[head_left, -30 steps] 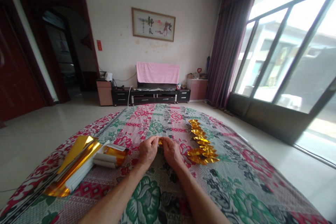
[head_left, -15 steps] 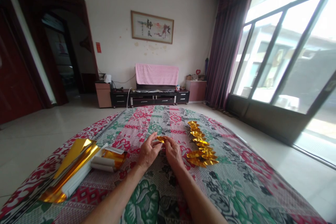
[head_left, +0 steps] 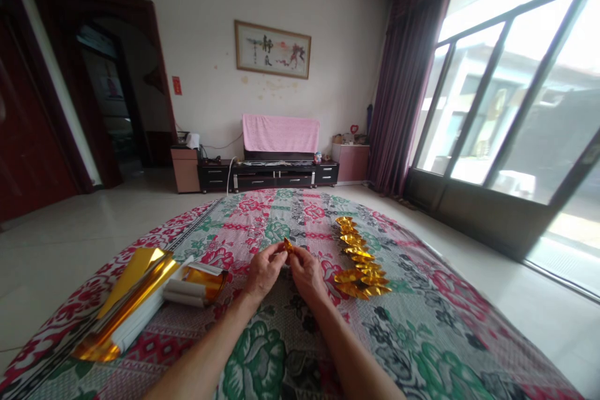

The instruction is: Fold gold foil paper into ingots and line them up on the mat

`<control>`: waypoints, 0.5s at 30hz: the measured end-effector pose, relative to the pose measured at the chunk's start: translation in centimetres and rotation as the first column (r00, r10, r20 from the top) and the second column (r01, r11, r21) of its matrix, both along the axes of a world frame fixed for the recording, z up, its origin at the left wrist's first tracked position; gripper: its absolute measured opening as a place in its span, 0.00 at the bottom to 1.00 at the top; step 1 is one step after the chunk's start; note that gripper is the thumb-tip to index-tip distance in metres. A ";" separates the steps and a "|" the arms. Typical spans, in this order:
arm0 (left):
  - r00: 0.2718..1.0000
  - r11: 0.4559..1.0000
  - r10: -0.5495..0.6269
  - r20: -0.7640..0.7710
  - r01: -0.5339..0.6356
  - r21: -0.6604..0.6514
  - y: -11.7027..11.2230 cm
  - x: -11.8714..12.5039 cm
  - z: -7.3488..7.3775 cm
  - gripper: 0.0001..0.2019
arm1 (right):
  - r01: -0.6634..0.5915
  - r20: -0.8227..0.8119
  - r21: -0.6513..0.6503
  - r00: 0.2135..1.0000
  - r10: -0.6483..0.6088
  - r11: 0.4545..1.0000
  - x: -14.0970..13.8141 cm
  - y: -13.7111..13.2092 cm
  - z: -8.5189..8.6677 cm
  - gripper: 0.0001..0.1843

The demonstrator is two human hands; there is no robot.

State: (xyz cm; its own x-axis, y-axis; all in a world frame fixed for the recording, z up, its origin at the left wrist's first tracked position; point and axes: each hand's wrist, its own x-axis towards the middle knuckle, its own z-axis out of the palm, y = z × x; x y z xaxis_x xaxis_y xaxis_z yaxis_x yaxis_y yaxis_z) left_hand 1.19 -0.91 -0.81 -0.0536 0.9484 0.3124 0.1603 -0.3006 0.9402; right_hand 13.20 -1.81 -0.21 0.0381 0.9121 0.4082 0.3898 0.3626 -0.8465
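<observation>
A small folded gold foil paper piece [head_left: 287, 244] is pinched between both hands, just above the patterned cloth in the middle. My left hand [head_left: 265, 272] grips it from the left with thumb and fingers closed. From the right, my right hand [head_left: 305, 272] holds the same piece, fingers curled in. Much of the piece is hidden by the fingertips. To the right lies a row of finished-looking gold foil folded shapes [head_left: 359, 256], pointed at their ends. On the left rest gold foil sheets [head_left: 135, 300], partly curled, with a smaller white-backed stack [head_left: 194, 284] beside them.
A flowered cloth [head_left: 255, 356] in red, green and grey covers the round table. Beyond it stand a low black TV cabinet [head_left: 262, 181] and a pink towel [head_left: 281, 132] draped over a screen. Glass doors [head_left: 497, 106] are at the right.
The gold foil piece has turned from lying sideways to pointing upward between my fingers. My left fingers, more spread before, have closed in on it. The row and sheets have not moved.
</observation>
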 end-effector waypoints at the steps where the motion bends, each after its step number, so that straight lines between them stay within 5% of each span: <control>1: 1.000 1.000 -0.010 -0.008 0.010 0.000 0.0 0.0 0.0 0.19 | 0.004 0.007 -0.004 1.000 -0.004 1.000 0.0 0.0 0.1 0.17; 15: 0.980 0.997 0.069 -0.186 -0.060 0.057 0.1 -0.2 0.1 0.17 | -0.013 -0.020 -0.047 1.000 0.012 0.999 0.0 -0.8 1.1 0.16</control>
